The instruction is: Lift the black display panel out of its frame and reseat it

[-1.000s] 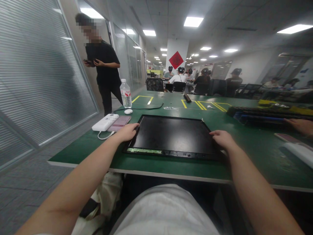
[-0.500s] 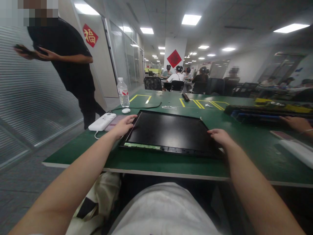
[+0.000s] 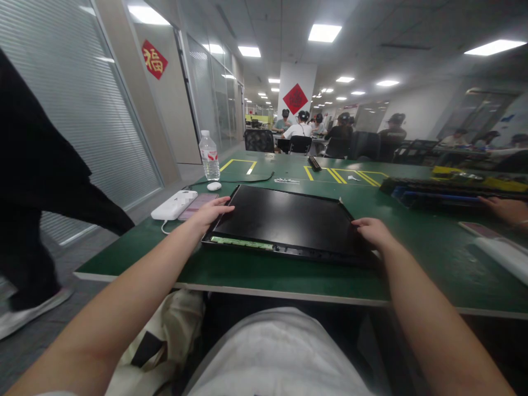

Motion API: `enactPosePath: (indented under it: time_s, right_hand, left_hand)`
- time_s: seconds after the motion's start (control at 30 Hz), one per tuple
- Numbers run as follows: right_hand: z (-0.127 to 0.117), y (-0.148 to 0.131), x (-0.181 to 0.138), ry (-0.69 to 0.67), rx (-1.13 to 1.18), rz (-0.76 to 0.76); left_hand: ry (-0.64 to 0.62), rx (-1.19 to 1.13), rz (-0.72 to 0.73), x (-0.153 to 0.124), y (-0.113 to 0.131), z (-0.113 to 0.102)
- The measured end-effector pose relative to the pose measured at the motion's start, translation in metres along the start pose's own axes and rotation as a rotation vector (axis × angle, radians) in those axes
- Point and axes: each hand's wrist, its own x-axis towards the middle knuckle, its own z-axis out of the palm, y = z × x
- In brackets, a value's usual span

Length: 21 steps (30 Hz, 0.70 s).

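Observation:
A flat black display panel lies on the green table in front of me, its far edge slightly raised, with a green circuit strip along its near edge. My left hand grips the panel's left edge, thumb on top. My right hand holds the right edge, fingers curled over the rim.
Left of the panel lie a white power bank, a phone, a white mouse and a water bottle. A person in black passes close on the left. Another person's hand and black keyboards are at right.
The person in black has walked from beside the table toward me, now filling the left edge. My hands have lifted the panel's far edge slightly; my grip is the same.

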Motion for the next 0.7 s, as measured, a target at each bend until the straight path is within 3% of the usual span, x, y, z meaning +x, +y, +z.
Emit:
enactPosePath:
  time_s: [0.33, 0.7]
  right_hand:
    - [0.0004, 0.0048, 0.0031, -0.019, -0.017, -0.004]
    - [0.0007, 0.0062, 0.0043, -0.014, -0.03, -0.014]
  left_hand:
    - [-0.14, -0.027, -0.127, -0.0084, 0.0046, 0.0009]
    - [-0.11, -0.04, -0.064, -0.0099, 0.0045, 0.0016]
